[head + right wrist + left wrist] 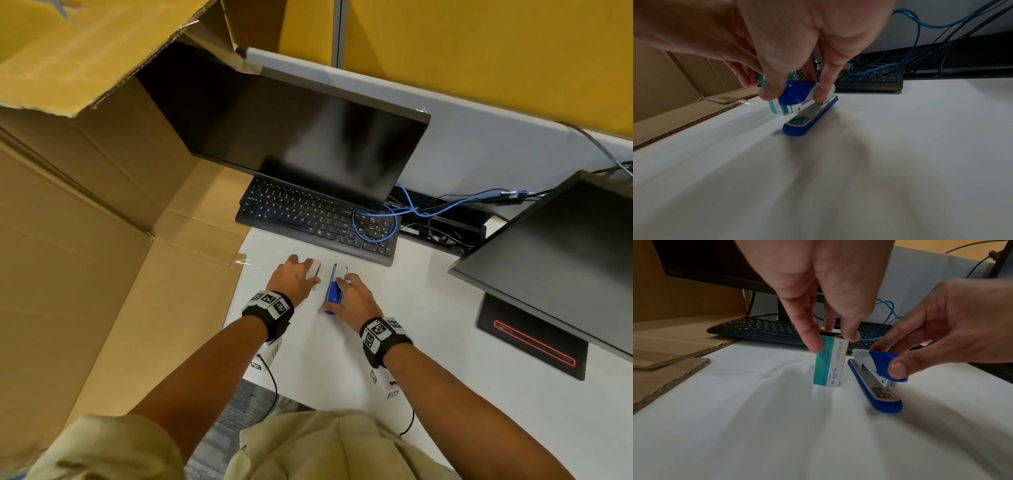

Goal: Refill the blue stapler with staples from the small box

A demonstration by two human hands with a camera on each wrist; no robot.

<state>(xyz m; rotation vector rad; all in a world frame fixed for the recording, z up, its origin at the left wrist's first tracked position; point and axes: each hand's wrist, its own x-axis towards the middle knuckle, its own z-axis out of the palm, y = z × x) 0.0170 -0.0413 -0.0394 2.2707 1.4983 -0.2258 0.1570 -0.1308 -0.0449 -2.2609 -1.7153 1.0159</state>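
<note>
The blue stapler lies on the white desk, its base flat. My right hand pinches the stapler's blue and white top between thumb and fingers. Just to the left stands the small teal and white staple box on its edge, its inner tray slid out a little at the far end. My left hand pinches the box from above with thumb and fingers. In the right wrist view the box shows partly behind the stapler.
A black keyboard lies just beyond the hands under a dark monitor. A large open cardboard box fills the left side and overlaps the desk edge. A second monitor stands right. Blue cables trail over the keyboard. Clear plastic scraps lie left of the staple box.
</note>
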